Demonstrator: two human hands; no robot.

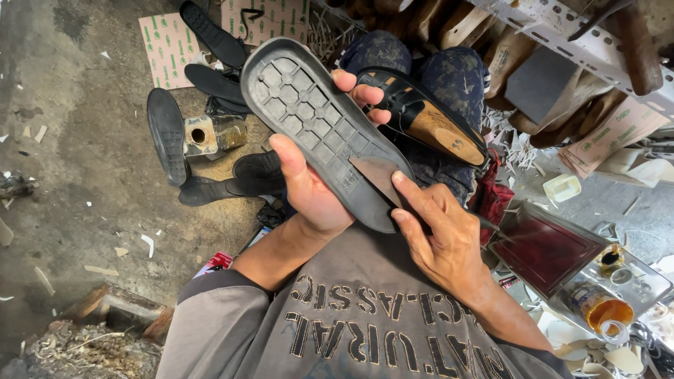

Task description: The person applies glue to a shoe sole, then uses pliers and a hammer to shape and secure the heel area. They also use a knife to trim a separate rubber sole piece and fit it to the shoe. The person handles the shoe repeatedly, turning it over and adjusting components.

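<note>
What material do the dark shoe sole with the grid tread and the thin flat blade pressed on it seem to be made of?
The dark grey shoe sole with grid tread, held by the left hand, looks like moulded rubber: matt, with crisp moulded cells. The thin flat blade under the right hand seems to be metal, dull and brownish, perhaps rusty.

The sole (319, 123) looks like matt dark-grey rubber, its face moulded into a raised grid, and the blade (375, 175) pressed to its heel is dull, brownish metal. The sandal (421, 112) on the lap has glossy black straps over a smooth, tan wooden last. Below, the concrete floor (77, 140) is rough, stained and littered with pale paper scraps.
</note>
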